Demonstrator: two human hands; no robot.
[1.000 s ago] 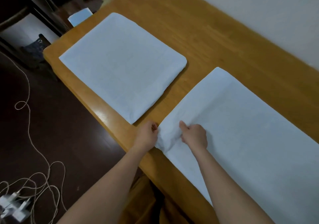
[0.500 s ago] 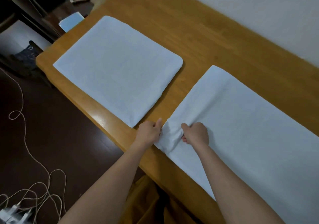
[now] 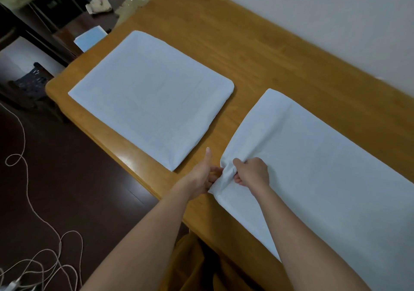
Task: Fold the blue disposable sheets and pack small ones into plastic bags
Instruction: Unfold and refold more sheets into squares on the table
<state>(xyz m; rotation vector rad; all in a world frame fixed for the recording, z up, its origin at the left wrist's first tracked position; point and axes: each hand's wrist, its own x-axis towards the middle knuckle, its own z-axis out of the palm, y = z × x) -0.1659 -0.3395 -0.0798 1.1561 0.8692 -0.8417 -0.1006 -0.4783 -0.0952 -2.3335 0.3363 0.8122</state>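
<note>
Wooden table (image 3: pixel 257 50) – white wall (image 3: pixel 313 10) – dark floor (image 3: pixel 74 189).

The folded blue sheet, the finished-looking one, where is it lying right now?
The folded blue sheet lies flat on the left end of the wooden table, apart from the long sheet that both hands are pinching to its right.

- The long sheet (image 3: pixel 324 167) is pale blue, plain, with no print.
- The folded sheet (image 3: pixel 152 102) is the same pale blue, with faint lighter crease lines across it.
- The counter (image 3: pixel 257 50) is warm honey-orange wood with fine grain streaks and a bright glare patch at its near edge.
- The wall (image 3: pixel 313 10) is plain off-white.
- The floor (image 3: pixel 67 189) is very dark reddish brown.
- The cord (image 3: pixel 29 201) on the floor is whitish.
- The small pad (image 3: pixel 89 38) beyond the counter is light blue.
- The cloth (image 3: pixel 195 266) below the counter edge is mustard brown.
</note>
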